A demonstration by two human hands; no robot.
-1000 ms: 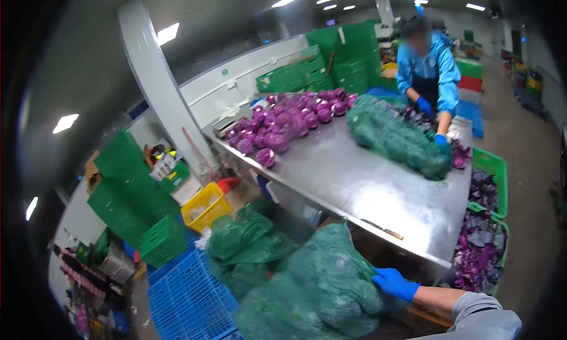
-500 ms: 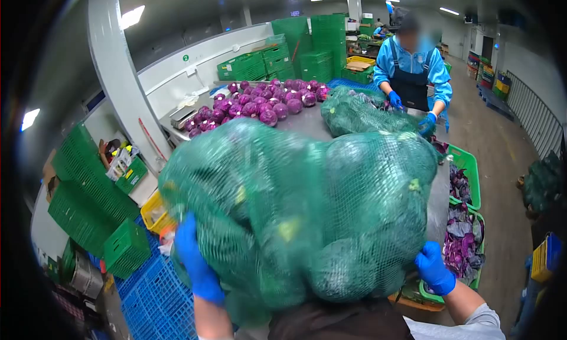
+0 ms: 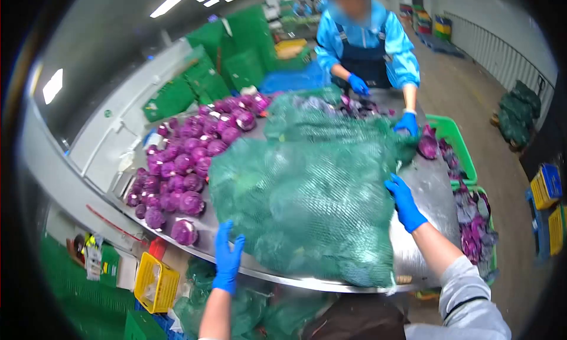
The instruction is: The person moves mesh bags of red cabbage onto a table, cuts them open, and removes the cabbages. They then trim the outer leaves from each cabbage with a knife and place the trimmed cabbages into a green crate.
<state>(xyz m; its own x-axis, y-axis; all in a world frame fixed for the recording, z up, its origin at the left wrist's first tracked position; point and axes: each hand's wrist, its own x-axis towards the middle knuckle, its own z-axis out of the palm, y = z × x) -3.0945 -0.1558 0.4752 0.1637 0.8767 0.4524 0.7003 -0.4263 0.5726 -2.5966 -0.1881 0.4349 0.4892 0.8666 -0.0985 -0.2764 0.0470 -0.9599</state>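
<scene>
A large green mesh sack [image 3: 307,204], packed with round heads that look like cabbages, lies on the metal table [image 3: 422,245]. My left hand [image 3: 228,258], in a blue glove, is open with its fingers apart near the sack's lower left side. At the sack's right edge is my right hand [image 3: 406,205], also gloved in blue; its fingers are stretched out against or very near the mesh. Behind this sack lies another green mesh sack [image 3: 307,112]. Many trimmed red cabbages [image 3: 192,148] are piled on the table's left side.
Across the table stands a co-worker [image 3: 366,44] in a blue jacket, gloved hands by the far sack. Green crates [image 3: 466,157] of purple leaves line the table's right side. A yellow basket [image 3: 156,282] is at lower left. Filled mesh sacks [image 3: 520,112] rest on the floor at right.
The large sack, gripped and lifted in both my hands before, has come down onto the table. My hands have let go and opened, and the view has turned and moved closer to the table.
</scene>
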